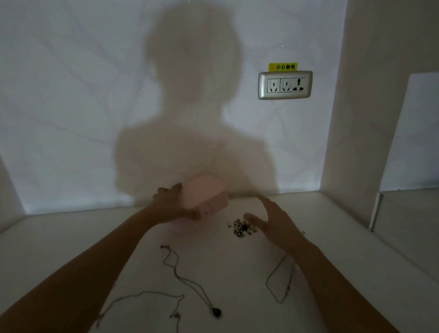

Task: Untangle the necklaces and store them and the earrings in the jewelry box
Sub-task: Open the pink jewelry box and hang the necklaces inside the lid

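Note:
A closed pink jewelry box (206, 197) is tilted and lifted a little off the white tabletop near the back wall. My left hand (172, 204) grips its left side, thumb at the front lower corner. My right hand (274, 222) hovers open to the right of the box, above a small pile of earrings (240, 227). A thin chain necklace with a dark pendant (216, 312) lies spread out in front of me. Another fine chain (281, 281) lies in a loop under my right forearm.
The white tabletop (56, 247) ends at the back wall and a wall corner on the right. A silver socket panel (285, 85) with a yellow warning label sits on the wall above. My shadow falls on the wall.

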Demonstrator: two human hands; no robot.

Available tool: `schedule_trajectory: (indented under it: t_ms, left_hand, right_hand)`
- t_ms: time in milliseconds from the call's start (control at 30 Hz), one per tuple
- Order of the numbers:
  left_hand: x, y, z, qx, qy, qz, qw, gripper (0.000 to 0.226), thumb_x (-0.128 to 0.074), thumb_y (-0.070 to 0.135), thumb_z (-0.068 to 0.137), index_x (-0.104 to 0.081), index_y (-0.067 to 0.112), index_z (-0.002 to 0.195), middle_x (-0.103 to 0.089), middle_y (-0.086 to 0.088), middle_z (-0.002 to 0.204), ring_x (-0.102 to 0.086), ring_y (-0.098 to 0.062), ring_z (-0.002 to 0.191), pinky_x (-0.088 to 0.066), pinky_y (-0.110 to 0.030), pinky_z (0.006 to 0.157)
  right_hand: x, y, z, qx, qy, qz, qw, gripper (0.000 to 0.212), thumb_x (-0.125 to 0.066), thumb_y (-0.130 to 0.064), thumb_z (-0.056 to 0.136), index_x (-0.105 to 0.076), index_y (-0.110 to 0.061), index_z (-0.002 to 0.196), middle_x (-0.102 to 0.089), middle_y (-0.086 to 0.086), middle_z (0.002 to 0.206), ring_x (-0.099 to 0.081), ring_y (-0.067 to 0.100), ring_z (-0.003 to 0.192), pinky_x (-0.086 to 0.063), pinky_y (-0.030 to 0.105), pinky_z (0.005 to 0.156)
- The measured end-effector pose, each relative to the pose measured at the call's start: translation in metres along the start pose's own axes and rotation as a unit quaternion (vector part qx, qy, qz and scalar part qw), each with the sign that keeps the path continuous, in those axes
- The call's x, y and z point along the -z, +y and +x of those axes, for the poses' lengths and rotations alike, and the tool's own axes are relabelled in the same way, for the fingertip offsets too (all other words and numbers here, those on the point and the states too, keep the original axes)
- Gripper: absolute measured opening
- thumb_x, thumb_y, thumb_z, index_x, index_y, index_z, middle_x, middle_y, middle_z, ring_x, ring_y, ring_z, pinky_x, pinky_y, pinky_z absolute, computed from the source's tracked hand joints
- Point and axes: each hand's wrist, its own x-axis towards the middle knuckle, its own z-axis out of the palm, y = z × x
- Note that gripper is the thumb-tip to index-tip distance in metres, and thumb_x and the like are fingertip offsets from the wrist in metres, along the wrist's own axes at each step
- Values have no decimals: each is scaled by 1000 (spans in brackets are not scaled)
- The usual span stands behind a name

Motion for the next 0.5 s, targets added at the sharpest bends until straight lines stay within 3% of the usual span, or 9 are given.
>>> schedule_trajectory:
  t_ms: [133,267,367,500]
  left_hand:
    - [23,19,-48,-48,-16,14,999,123,-78,66,48,-18,23,146,-37,-12,134,-44,-31,114,-46,-41,95]
    - [23,40,-109,-79,-63,-51,994,104,-83,46,61,-27,21,145,-41,-5,137,-46,-23,112,-45,-33,92]
    - [17,47,-140,-65,-138,-137,979,108,-85,44,52,-31,25,143,-43,0,136,-50,-19,110,-49,-35,90]
    - [7,54,-167,-83,-229,-192,951,114,-82,47,38,-36,26,141,-54,0,125,-60,-20,103,-54,-41,89]
  right_hand:
    - [17,-37,-35,96,58,78,991,105,-74,-54,69,-7,-38,149,-12,-18,154,-15,-5,135,-17,22,105]
    - [35,-69,-80,250,74,-66,963,95,-69,-61,69,-11,-50,144,-4,-27,153,4,-5,142,-3,22,110]
    - [45,-81,-108,298,6,-159,941,81,-55,-70,70,-24,-47,142,-24,-19,151,-11,-7,137,4,17,113]
    - [57,-85,-144,334,1,-203,921,62,-36,-70,82,-47,-38,134,-52,-13,135,-41,-1,122,-18,25,110]
